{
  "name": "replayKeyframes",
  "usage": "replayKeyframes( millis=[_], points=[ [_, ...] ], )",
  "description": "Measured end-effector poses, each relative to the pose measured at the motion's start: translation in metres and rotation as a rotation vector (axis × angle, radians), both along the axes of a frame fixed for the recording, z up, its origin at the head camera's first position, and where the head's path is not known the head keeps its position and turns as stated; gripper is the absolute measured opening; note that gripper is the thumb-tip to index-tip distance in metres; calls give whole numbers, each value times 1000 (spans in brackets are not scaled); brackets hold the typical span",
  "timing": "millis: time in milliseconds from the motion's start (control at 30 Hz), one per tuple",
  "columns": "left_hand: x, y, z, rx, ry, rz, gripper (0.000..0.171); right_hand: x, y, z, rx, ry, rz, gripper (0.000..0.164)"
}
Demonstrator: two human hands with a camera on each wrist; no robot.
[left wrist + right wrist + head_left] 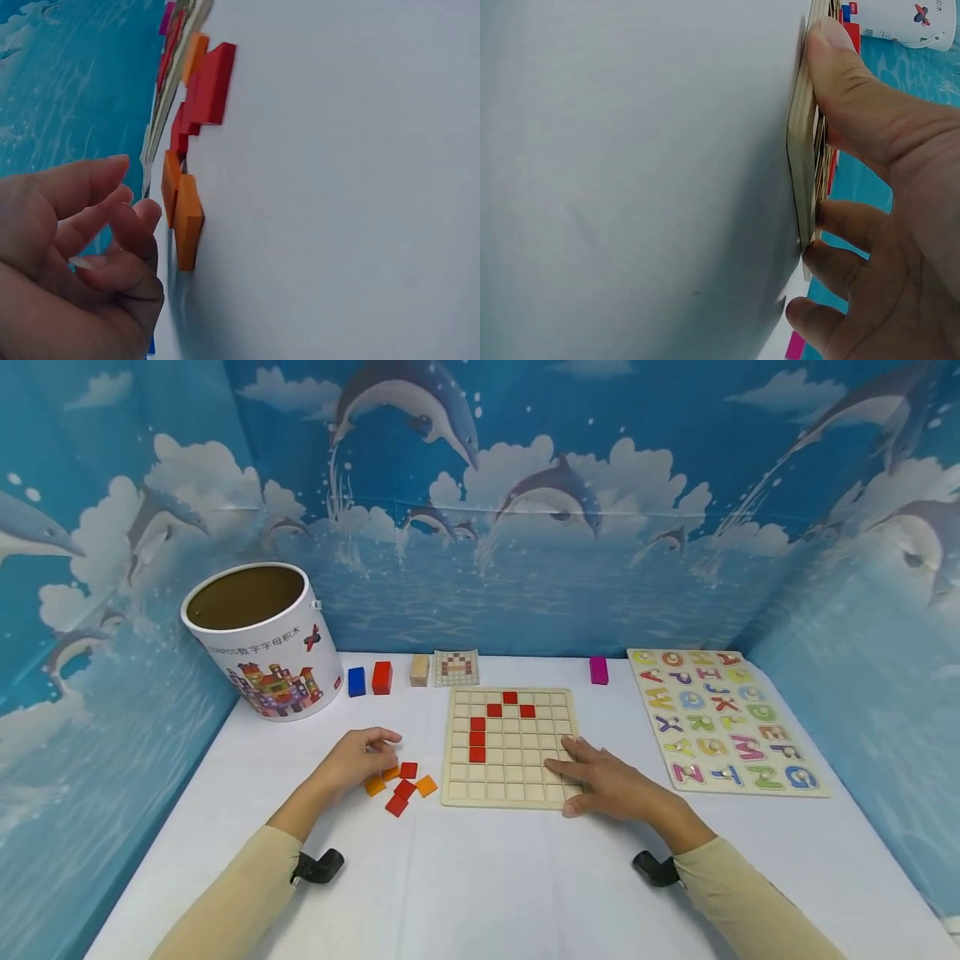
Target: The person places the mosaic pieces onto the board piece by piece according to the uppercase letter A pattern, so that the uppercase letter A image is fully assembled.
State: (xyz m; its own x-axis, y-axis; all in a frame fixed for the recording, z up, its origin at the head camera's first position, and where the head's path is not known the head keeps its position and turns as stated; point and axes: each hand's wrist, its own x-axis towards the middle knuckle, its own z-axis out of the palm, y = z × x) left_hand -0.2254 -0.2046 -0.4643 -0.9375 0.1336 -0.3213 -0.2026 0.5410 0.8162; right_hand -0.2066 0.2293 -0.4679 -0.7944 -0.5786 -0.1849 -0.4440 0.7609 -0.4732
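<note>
My left hand (358,762) hovers just above a small pile of loose square tiles, fingers loosely bent. No tile shows between its thumb and fingertips in the left wrist view. The pile has orange tiles (190,223) and red tiles (217,84). To its right lies a wooden grid board (525,777) with several red tiles (477,738) set in its cells, in a slanting and upright line. My right hand (611,781) rests spread on the board's right side. In the right wrist view its thumb and fingers lie along the board's edge (801,150).
A white bucket (292,668) stands at the back left. Along the back are a blue block (356,682), a red block (382,677), a plain wooden block (419,670), a pattern card (456,668) and a magenta block (598,671). A letter puzzle board (720,727) lies right.
</note>
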Motion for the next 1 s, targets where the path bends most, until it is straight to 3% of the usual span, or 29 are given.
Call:
replayKeyframes(
  millis=[200, 767, 1000],
  points=[
    [9, 5, -1, -65, 48, -47, 33, 1, -2, 1, -22, -2, 25, 76],
    [6, 12, -2, -222, 101, -100, 18, 1, 1, 2, 3, -7, 12, 78],
    [2, 11, -1, -295, 173, -102, 26, -1, 2, 0, 5, -4, 15, 78]
  ],
)
